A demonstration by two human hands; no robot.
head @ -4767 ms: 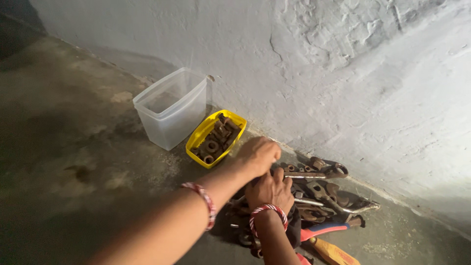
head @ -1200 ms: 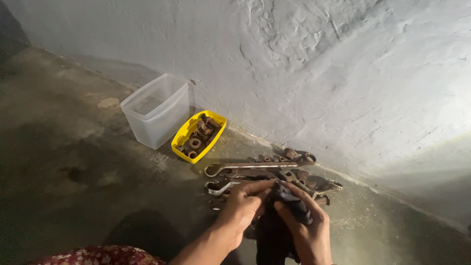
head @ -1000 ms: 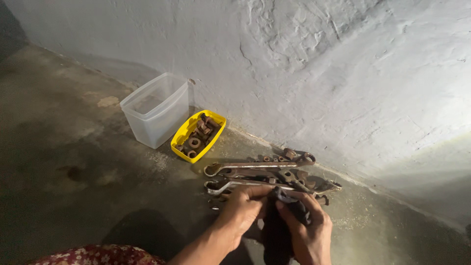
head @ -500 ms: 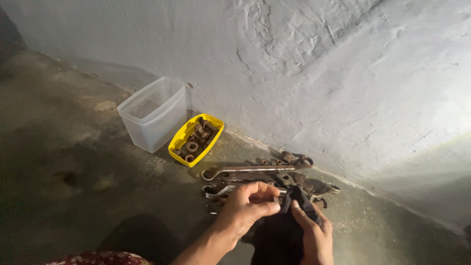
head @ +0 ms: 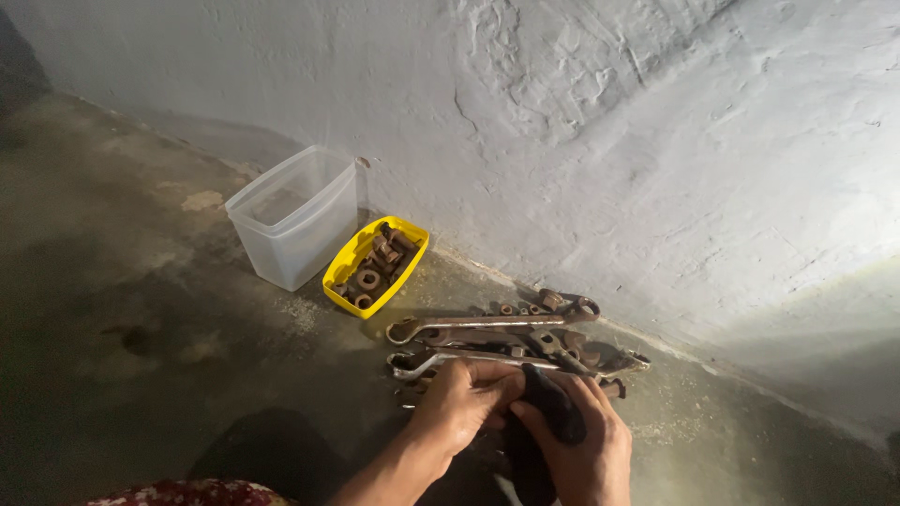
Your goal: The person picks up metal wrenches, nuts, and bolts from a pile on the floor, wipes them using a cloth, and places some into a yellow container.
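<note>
A dark cloth (head: 548, 412) is gripped by both hands (head: 525, 426), closed around something hidden; rusty spanners (head: 487, 328) just beyond lie unwiped.

Bare concrete floor (head: 141, 309) lies open left of the left hand (head: 459, 403); ahead, rusty long wrenches (head: 487, 328) block the way, hemmed by the rough whitewashed wall (head: 609, 141), yellow plastic tray of rusty nuts (head: 375, 267) and clear plastic tub (head: 295, 215)

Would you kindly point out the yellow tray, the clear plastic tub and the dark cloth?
yellow tray (head: 349, 265): head view, on its left rim.
clear plastic tub (head: 309, 239): head view, on its front wall.
dark cloth (head: 555, 410): head view, on the bunched fold in the hands.
</note>
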